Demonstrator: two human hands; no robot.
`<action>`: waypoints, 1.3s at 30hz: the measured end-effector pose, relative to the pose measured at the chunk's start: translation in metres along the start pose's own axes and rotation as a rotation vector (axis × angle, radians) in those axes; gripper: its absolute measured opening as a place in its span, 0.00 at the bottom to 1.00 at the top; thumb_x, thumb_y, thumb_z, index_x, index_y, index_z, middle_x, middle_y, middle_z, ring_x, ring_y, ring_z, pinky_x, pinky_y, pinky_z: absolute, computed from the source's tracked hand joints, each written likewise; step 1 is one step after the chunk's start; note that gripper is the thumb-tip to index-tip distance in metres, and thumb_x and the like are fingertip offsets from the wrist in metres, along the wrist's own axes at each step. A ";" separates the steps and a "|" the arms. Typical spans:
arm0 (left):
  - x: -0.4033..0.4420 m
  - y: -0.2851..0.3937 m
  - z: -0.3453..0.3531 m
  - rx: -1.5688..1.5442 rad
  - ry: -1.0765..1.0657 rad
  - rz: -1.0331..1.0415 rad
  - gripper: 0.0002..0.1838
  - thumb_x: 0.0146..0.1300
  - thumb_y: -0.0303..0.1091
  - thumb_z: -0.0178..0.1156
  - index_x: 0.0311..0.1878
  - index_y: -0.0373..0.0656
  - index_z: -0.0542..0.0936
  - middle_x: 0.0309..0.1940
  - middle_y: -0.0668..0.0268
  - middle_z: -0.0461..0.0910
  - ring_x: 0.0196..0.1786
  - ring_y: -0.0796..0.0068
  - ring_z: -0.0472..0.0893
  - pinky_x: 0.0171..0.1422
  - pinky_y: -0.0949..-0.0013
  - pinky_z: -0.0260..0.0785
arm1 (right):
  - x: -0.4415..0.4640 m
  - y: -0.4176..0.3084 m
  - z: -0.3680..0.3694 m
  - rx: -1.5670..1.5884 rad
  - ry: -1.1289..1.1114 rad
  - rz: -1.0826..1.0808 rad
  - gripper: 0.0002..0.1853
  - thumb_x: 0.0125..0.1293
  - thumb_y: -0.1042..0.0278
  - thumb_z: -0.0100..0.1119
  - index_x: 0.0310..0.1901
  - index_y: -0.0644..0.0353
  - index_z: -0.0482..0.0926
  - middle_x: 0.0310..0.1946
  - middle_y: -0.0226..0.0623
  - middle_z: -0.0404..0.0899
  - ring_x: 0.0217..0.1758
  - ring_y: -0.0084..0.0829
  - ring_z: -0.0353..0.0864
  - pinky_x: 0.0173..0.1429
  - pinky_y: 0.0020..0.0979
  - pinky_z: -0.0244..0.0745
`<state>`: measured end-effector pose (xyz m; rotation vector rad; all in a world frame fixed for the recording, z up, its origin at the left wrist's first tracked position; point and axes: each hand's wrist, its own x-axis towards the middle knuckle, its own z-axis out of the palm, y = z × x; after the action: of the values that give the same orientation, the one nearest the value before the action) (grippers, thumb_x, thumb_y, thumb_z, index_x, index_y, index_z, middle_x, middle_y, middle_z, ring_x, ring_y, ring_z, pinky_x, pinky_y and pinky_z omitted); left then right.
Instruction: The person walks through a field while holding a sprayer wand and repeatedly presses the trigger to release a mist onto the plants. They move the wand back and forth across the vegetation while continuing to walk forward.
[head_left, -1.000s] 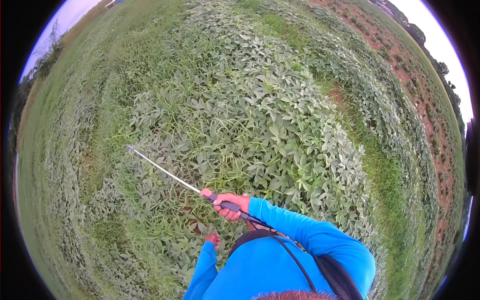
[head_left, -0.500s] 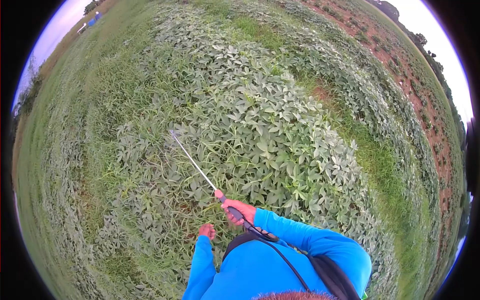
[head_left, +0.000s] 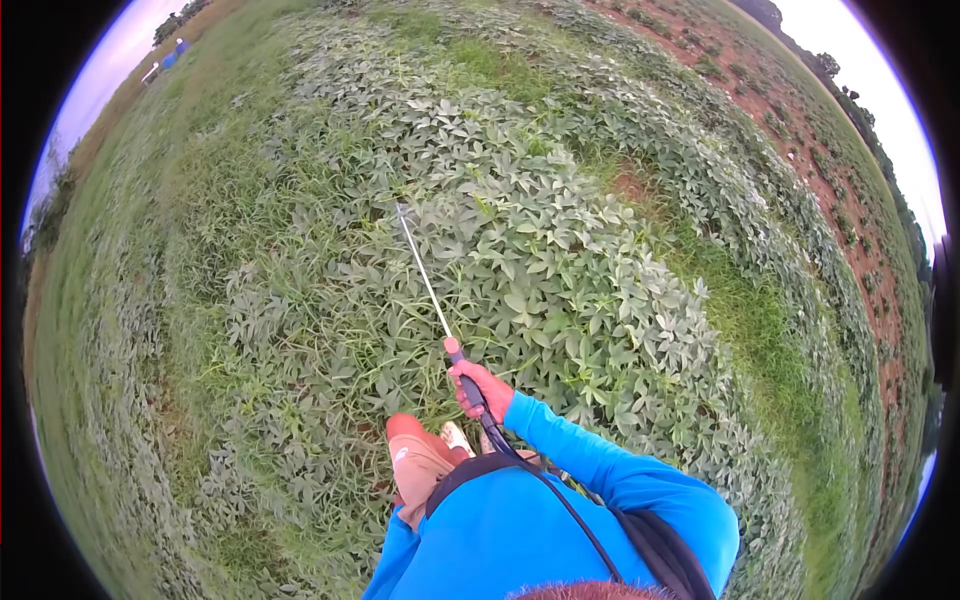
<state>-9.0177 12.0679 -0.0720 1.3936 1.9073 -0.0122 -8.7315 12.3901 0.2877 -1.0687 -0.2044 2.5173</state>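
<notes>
My right hand [head_left: 484, 388] is closed around the dark handle of a sprayer wand [head_left: 428, 282]. The wand's thin metal tube reaches forward and slightly left, its tip over the leaves. A pinkish collar sits where tube meets handle. From the handle a black hose [head_left: 560, 503] runs back along my body. My left sleeve [head_left: 394, 546] hangs low beside my thigh, and the left hand itself cannot be made out there. Below the wand and around me spread broad-leaved green plants [head_left: 560, 270] mixed with long grass [head_left: 330, 200].
My bent leg in brownish shorts [head_left: 418, 465] and a light shoe [head_left: 456, 437] are among the plants. A dark strap [head_left: 665, 550] crosses my shoulder. Grassy strips [head_left: 770, 370] run between crop rows. Reddish soil [head_left: 850, 215] lies far right. A blue object [head_left: 170, 60] stands far left.
The wand's tip has swung forward and to the right over the plants. My left hand has dropped back out of sight, and my leg and shoe have come into view.
</notes>
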 end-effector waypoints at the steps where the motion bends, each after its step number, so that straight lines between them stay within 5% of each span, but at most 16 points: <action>1: 0.008 0.001 -0.003 -0.031 -0.017 -0.025 0.14 0.60 0.43 0.51 0.39 0.46 0.80 0.32 0.59 0.81 0.24 0.57 0.77 0.29 0.58 0.70 | 0.004 -0.001 0.002 0.001 0.000 -0.001 0.16 0.58 0.51 0.61 0.26 0.50 0.66 0.17 0.24 0.63 0.12 0.16 0.60 0.11 0.18 0.56; 6: 0.034 0.013 -0.048 -0.403 -0.087 -0.230 0.14 0.61 0.43 0.50 0.40 0.45 0.78 0.30 0.59 0.80 0.23 0.61 0.76 0.27 0.58 0.69 | 0.038 -0.004 0.017 -0.005 -0.216 0.264 0.16 0.56 0.52 0.62 0.27 0.51 0.67 0.17 0.23 0.63 0.12 0.14 0.60 0.10 0.17 0.54; 8: 0.034 0.015 -0.076 -0.960 -0.190 -0.610 0.14 0.61 0.43 0.49 0.41 0.44 0.77 0.29 0.60 0.79 0.22 0.62 0.75 0.26 0.58 0.68 | 0.054 -0.004 0.030 -0.071 -0.280 0.345 0.16 0.54 0.52 0.65 0.26 0.51 0.68 0.16 0.23 0.65 0.11 0.15 0.61 0.09 0.17 0.54; 10: 0.041 0.021 -0.099 -1.161 -0.191 -0.812 0.15 0.62 0.43 0.49 0.41 0.43 0.77 0.28 0.60 0.78 0.22 0.63 0.75 0.24 0.58 0.67 | 0.070 -0.001 0.043 -0.104 -0.327 0.405 0.16 0.56 0.52 0.62 0.27 0.51 0.68 0.16 0.23 0.64 0.11 0.14 0.60 0.10 0.17 0.54; 21: 0.109 0.060 -0.182 -0.999 -0.148 -0.704 0.17 0.65 0.48 0.48 0.42 0.44 0.74 0.26 0.63 0.74 0.18 0.72 0.69 0.19 0.65 0.60 | 0.141 -0.017 0.127 -0.337 -0.574 0.648 0.14 0.60 0.53 0.58 0.28 0.51 0.68 0.17 0.21 0.64 0.13 0.10 0.60 0.10 0.15 0.53; 24: 0.090 0.047 -0.179 -1.235 -0.089 -0.625 0.18 0.66 0.49 0.49 0.42 0.43 0.75 0.24 0.64 0.73 0.18 0.74 0.68 0.18 0.69 0.59 | 0.161 -0.011 0.136 -0.259 -0.562 0.646 0.13 0.61 0.54 0.57 0.29 0.52 0.68 0.17 0.21 0.64 0.12 0.12 0.60 0.10 0.16 0.54; 26: 0.073 0.054 -0.185 -1.111 0.014 -0.624 0.16 0.61 0.48 0.53 0.40 0.45 0.76 0.23 0.67 0.75 0.18 0.73 0.71 0.19 0.69 0.61 | 0.163 -0.016 0.140 -0.259 -0.553 0.687 0.13 0.61 0.55 0.57 0.29 0.52 0.68 0.17 0.22 0.64 0.12 0.13 0.59 0.10 0.17 0.55; 34: 0.019 0.040 -0.147 -1.174 -0.042 -0.662 0.14 0.61 0.48 0.53 0.39 0.48 0.78 0.24 0.67 0.77 0.20 0.73 0.73 0.23 0.65 0.66 | 0.164 -0.032 0.110 -0.125 -0.337 0.406 0.16 0.58 0.52 0.61 0.27 0.51 0.67 0.17 0.23 0.62 0.12 0.15 0.58 0.11 0.18 0.55; 37: 0.012 0.052 -0.137 -0.965 -0.095 -0.748 0.15 0.59 0.45 0.54 0.38 0.42 0.79 0.26 0.58 0.80 0.20 0.66 0.76 0.22 0.61 0.66 | 0.157 -0.039 0.091 -0.059 -0.270 0.306 0.16 0.57 0.52 0.62 0.28 0.51 0.66 0.18 0.25 0.63 0.12 0.16 0.58 0.12 0.19 0.56; 38: 0.015 0.053 -0.133 -0.909 -0.077 -0.710 0.15 0.58 0.42 0.53 0.39 0.40 0.79 0.25 0.54 0.80 0.16 0.65 0.75 0.19 0.62 0.64 | 0.155 -0.040 0.085 -0.048 -0.231 0.279 0.17 0.57 0.52 0.62 0.28 0.51 0.66 0.18 0.26 0.63 0.12 0.17 0.58 0.12 0.19 0.56; 39: 0.016 0.053 -0.132 -0.655 -0.152 -0.534 0.17 0.58 0.44 0.52 0.39 0.39 0.80 0.30 0.52 0.81 0.23 0.60 0.78 0.26 0.59 0.69 | 0.150 -0.041 0.078 -0.051 -0.217 0.245 0.17 0.57 0.52 0.62 0.28 0.51 0.66 0.18 0.26 0.63 0.12 0.17 0.58 0.12 0.19 0.56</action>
<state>-9.0503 12.1580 0.0347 0.4264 1.8615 0.2217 -8.8700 12.4911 0.2549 -0.8841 -0.2096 2.8643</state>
